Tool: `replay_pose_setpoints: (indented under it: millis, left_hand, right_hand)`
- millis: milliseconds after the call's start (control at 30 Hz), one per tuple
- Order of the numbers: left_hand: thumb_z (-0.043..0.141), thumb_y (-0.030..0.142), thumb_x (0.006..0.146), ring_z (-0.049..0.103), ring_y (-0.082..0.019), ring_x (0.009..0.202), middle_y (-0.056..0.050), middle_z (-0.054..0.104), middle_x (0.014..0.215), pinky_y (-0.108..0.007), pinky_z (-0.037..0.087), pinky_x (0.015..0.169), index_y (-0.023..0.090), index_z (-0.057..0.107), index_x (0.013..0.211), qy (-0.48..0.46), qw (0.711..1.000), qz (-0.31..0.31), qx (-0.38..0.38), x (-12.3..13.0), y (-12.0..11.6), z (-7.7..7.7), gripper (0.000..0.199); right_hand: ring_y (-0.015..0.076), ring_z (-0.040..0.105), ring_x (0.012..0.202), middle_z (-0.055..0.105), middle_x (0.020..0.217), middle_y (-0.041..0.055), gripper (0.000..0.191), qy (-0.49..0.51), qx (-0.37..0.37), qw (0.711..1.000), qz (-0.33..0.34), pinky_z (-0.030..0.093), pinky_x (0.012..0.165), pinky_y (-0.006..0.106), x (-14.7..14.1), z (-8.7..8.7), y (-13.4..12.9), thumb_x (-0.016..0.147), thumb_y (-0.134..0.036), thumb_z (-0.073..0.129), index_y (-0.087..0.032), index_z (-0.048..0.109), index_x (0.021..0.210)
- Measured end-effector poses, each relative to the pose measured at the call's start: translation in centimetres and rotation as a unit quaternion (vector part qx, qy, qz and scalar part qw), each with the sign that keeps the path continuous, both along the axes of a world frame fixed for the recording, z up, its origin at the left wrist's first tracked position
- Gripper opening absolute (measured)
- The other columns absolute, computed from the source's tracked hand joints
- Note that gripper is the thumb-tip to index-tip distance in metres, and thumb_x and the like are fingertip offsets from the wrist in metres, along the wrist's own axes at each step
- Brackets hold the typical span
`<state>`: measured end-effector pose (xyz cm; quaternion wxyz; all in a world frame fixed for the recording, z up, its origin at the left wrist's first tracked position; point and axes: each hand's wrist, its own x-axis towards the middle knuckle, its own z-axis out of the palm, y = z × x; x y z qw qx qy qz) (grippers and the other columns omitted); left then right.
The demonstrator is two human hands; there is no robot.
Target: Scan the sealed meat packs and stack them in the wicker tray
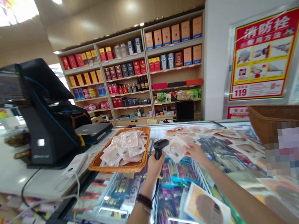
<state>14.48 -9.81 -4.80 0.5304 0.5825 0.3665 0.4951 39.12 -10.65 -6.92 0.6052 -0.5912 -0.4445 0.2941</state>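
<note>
My left hand (155, 164) is wrapped round the handle of a black barcode scanner (161, 144), whose head points right. A clear flat packet (175, 149) is pinched at its right edge by my right hand (195, 152), just in front of the scanner. To the left, an orange wicker basket (146, 140) carries a heap of similar packets (123, 148). More flat packets (212, 131) lie spread over the freezer's glass top behind and right of my hands. Closer to me lies a larger packet with a round brown window (207, 205).
A black checkout terminal (49, 111) stands on the white counter (5, 154) at left, with loose cables in front. Below the glass, the chest freezer (115, 196) holds coloured packages. A brown box (256, 123) is at right. Shelves of boxed goods (124, 70) line the back wall.
</note>
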Motion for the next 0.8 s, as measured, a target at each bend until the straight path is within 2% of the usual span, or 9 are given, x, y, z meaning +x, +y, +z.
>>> replay_pose_setpoints:
  millis: [67, 167, 300, 433, 567, 800]
  left_hand:
    - [0.088, 0.061, 0.072, 0.047, -0.010, 0.038, 0.008, 0.050, 0.052, -0.025, 0.049, 0.044, 0.021, 0.059, 0.081, 0.005, 1.000, -0.010, 0.000, 0.0, -0.1, 0.0, 0.050]
    - [0.090, 0.061, 0.072, 0.047, -0.010, 0.038, 0.008, 0.051, 0.052, -0.025, 0.049, 0.045, 0.021, 0.060, 0.083, 0.020, 0.999, -0.041, -0.007, 0.3, -0.5, 0.1, 0.051]
    - [0.086, 0.064, 0.074, 0.048, -0.010, 0.038, 0.008, 0.052, 0.053, -0.025, 0.049, 0.044, 0.020, 0.063, 0.088, 0.039, 0.996, -0.083, 0.005, 0.5, -0.8, -0.1, 0.052]
    - [0.086, 0.063, 0.075, 0.048, -0.010, 0.038, 0.008, 0.053, 0.054, -0.025, 0.051, 0.045, 0.020, 0.061, 0.087, 0.063, 0.994, -0.091, -0.004, 0.6, -0.9, -0.3, 0.051]
    - [0.089, 0.061, 0.073, 0.046, -0.009, 0.037, 0.009, 0.051, 0.053, -0.026, 0.051, 0.045, 0.021, 0.060, 0.087, 0.059, 0.993, -0.101, -0.011, 0.8, -0.9, -0.4, 0.051]
    - [0.090, 0.060, 0.074, 0.046, -0.009, 0.037, 0.009, 0.050, 0.054, -0.025, 0.049, 0.044, 0.021, 0.058, 0.087, 0.061, 0.992, -0.105, -0.011, 0.9, -0.9, -0.5, 0.051]
  right_hand:
    - [0.0233, 0.073, 0.064, 0.067, 0.064, -0.0003, 0.039, 0.122, 0.063, 0.988, -0.067, 0.068, 0.071, 0.042, 0.7, -1.1, 0.6, 0.061, -0.051, 0.093, -0.023, 0.071, 0.076]
    - [0.0256, 0.077, 0.069, 0.072, 0.068, 0.0016, 0.045, 0.190, 0.114, 0.970, -0.098, 0.071, 0.079, 0.048, 1.1, -2.1, 0.8, 0.057, -0.051, 0.098, -0.023, 0.072, 0.081]
    - [0.0264, 0.080, 0.072, 0.078, 0.074, 0.0030, 0.053, 0.202, 0.155, 0.960, -0.116, 0.072, 0.083, 0.050, 0.9, -2.3, 0.4, 0.054, -0.058, 0.100, -0.022, 0.074, 0.085]
    - [0.0230, 0.080, 0.068, 0.079, 0.074, 0.0007, 0.061, 0.211, 0.183, 0.952, -0.127, 0.073, 0.078, 0.042, 0.6, -2.2, 0.1, 0.048, -0.062, 0.102, -0.023, 0.074, 0.084]
    - [0.0200, 0.079, 0.065, 0.078, 0.072, -0.0008, 0.060, 0.216, 0.194, 0.948, -0.127, 0.073, 0.075, 0.036, 0.4, -2.2, 0.0, 0.048, -0.062, 0.102, -0.023, 0.075, 0.084]
    - [0.0204, 0.079, 0.065, 0.080, 0.074, -0.0006, 0.061, 0.211, 0.200, 0.949, -0.123, 0.073, 0.075, 0.038, 0.4, -2.2, -0.1, 0.048, -0.062, 0.102, -0.023, 0.075, 0.086]
